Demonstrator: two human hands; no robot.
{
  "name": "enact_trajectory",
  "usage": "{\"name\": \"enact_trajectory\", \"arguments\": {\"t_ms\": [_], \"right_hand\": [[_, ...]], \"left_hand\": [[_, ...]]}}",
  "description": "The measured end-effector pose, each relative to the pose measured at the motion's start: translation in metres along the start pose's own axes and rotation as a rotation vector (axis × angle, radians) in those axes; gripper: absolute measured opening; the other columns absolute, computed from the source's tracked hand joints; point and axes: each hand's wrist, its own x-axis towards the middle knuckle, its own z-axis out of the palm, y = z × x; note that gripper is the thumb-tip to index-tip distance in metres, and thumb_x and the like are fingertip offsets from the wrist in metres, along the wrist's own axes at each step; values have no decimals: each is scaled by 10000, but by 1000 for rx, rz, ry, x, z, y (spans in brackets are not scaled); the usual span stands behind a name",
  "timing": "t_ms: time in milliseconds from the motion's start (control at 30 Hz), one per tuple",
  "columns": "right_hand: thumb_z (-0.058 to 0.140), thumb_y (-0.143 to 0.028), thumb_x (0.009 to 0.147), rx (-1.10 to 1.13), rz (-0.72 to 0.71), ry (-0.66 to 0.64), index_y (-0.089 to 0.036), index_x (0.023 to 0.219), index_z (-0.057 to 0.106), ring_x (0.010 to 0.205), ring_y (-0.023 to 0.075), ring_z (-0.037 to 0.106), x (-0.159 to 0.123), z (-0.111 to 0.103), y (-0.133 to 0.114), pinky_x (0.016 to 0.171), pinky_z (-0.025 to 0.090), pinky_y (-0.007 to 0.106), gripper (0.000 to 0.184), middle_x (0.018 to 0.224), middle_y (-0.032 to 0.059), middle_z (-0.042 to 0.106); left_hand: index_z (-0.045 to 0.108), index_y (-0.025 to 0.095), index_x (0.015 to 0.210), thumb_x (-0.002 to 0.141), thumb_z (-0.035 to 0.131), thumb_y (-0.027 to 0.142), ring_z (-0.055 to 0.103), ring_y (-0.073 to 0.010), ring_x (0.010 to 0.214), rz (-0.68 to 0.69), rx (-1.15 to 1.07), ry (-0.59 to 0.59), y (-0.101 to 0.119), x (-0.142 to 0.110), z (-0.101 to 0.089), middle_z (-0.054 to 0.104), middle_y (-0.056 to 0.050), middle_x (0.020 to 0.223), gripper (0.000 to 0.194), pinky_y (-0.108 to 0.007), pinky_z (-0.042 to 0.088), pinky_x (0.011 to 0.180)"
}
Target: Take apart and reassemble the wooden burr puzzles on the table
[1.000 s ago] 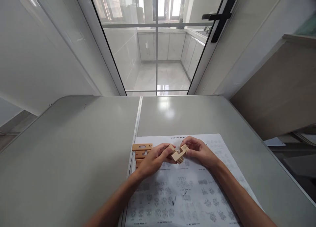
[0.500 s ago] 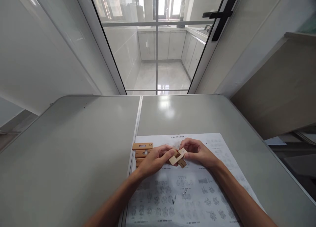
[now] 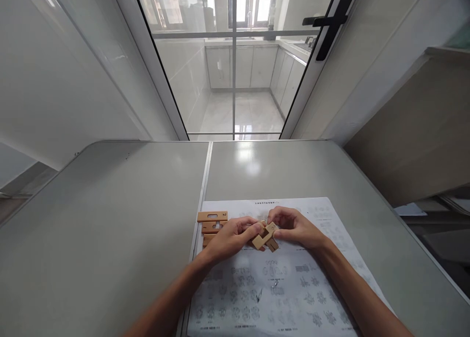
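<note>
Between my two hands, just above the printed sheet, are notched wooden puzzle pieces, crossed against one another. My left hand grips them from the left, thumb on top. From the right, my right hand pinches the pale notched piece near its upper end, fingers curled. Part of the pieces is hidden by my fingers. Close to my left hand lie several flat wooden pieces: one with a slot and a "2", another marked "1" below it, and one more partly covered by my hand.
The grey table has a pale seam running along it. Past its far edge stands a glass door with a black handle. A brown panel rises beyond the right edge.
The pale notched piece has tilted slightly and shifted a little down between my fingers. Both hands stay in nearly the same place.
</note>
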Motion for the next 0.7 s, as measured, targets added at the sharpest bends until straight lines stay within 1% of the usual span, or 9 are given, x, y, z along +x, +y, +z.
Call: {"name": "enact_trajectory", "arguments": {"t_ms": [100,367,533,700], "right_hand": [[937,-407,795,-3,-5,2,-202,957,725,745,169,637,0,0,1,683,527,295,337,835,21,694],[933,-359,812,24,-27,-29,-209,967,722,752,161,643,-1,-1,5,697,531,291,302,862,16,693],[927,-341,819,18,-27,-29,-212,971,729,748,154,624,-1,0,3,679,511,276,281,859,12,686],[929,-372,811,-42,-50,-4,-210,936,721,735,160,596,-2,1,1,670,498,284,292,842,15,668]], "left_hand": [[729,146,1047,961,671,646,789,-227,824,0,-27,-2,-1,0,0,811,-117,952,510,-310,566,784],[729,134,1045,944,683,667,797,-232,807,-10,-14,6,-5,2,0,809,-127,934,544,-315,578,784],[731,138,1089,972,664,636,801,-232,831,12,10,-6,-8,2,-2,814,-134,965,516,-317,584,792],[750,140,1154,998,631,622,797,-228,843,40,48,-31,-10,2,-2,815,-135,1027,521,-321,588,814]]}}
